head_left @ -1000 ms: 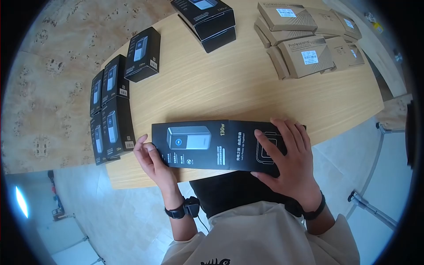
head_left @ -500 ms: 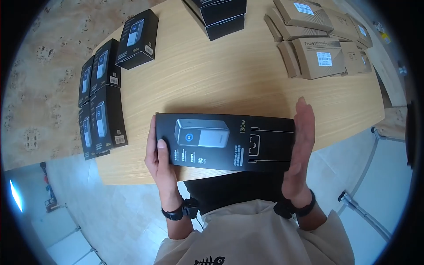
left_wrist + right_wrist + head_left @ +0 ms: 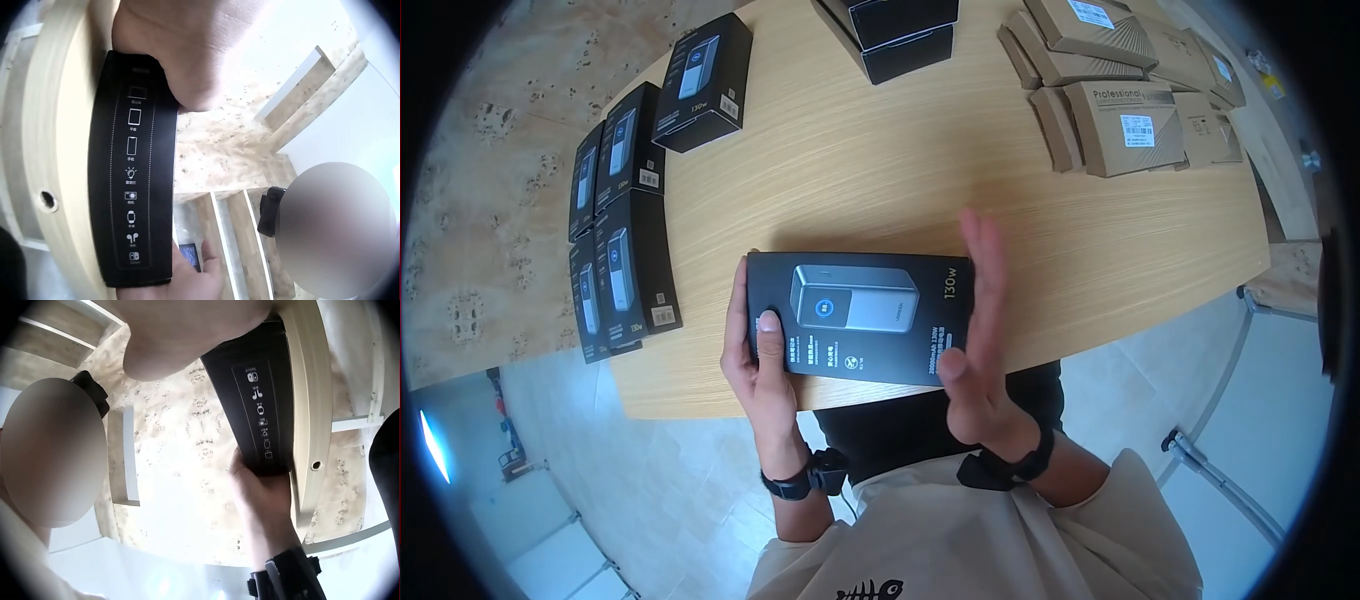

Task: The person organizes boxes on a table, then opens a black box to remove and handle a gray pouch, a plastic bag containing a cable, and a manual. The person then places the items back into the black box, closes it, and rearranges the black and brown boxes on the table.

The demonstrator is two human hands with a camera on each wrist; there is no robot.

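Observation:
In the head view a black box (image 3: pixel 860 318) with a printed silver device lies near the table's front edge, its right end closed. My left hand (image 3: pixel 762 370) grips its left end, thumb on the top face and fingers behind. At the right end my right hand (image 3: pixel 982 340) stands upright with its fingers straight, palm against or close to that end; contact is hard to tell. The left wrist view shows the box's icon-printed side (image 3: pixel 132 169); the same side (image 3: pixel 259 406) appears in the right wrist view.
Several black boxes (image 3: pixel 632 265) stand at the table's left, with another (image 3: pixel 703 82) behind them. Stacked black boxes (image 3: pixel 905 45) are at the back. Brown cartons (image 3: pixel 1125 128) are piled at the back right of the wooden table (image 3: pixel 850 180).
The box's extended right part has folded or slid in, so the box looks shorter. My right hand has moved left and turned upright. My left hand now grips the left end.

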